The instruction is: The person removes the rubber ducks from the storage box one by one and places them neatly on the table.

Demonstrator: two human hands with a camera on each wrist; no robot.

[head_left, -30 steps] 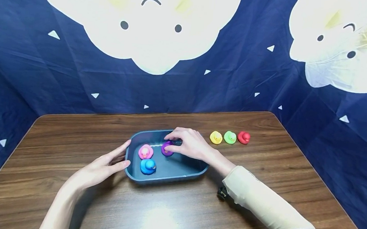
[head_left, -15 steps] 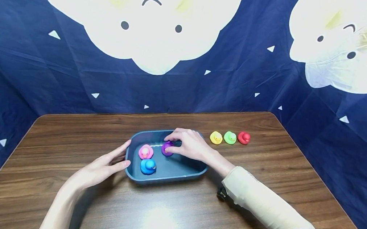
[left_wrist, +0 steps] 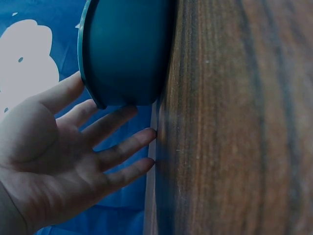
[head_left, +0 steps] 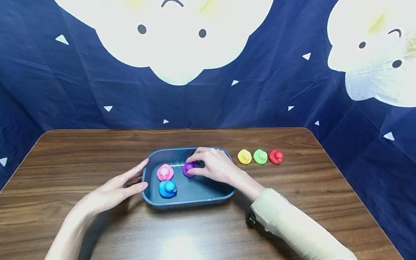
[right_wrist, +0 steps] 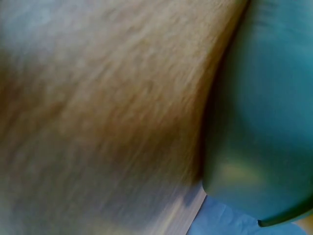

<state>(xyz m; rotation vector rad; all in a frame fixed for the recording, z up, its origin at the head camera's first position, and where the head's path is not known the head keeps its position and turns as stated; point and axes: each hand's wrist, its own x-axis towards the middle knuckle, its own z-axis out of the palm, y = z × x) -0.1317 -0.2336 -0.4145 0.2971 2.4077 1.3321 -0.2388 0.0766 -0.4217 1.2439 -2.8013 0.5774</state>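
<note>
A dark teal plastic tray (head_left: 195,193) stands on the table with three rubber ducks inside. My left hand (head_left: 111,191) is at its left end, thumb and fingertips right at the rim. In the left wrist view the fingers of that hand (left_wrist: 63,142) are spread and fairly straight beside the tray wall (left_wrist: 127,54). Reaching over the tray's far right side, my right hand (head_left: 216,166) pinches a purple duck (head_left: 189,169) between thumb and fingers. To its left sit a pink duck (head_left: 165,172) and a blue duck (head_left: 167,189). The right wrist view mostly shows the tray's outer wall (right_wrist: 264,122).
Behind and right of the tray, a yellow duck (head_left: 244,156), a green duck (head_left: 260,156) and a red duck (head_left: 276,156) stand in a row on the wooden table (head_left: 139,239). A blue cloth with clouds (head_left: 86,82) hangs behind the table.
My right thumb and fingers have drawn slightly closer together around the purple duck. My left hand, the tray and the other ducks keep their places.
</note>
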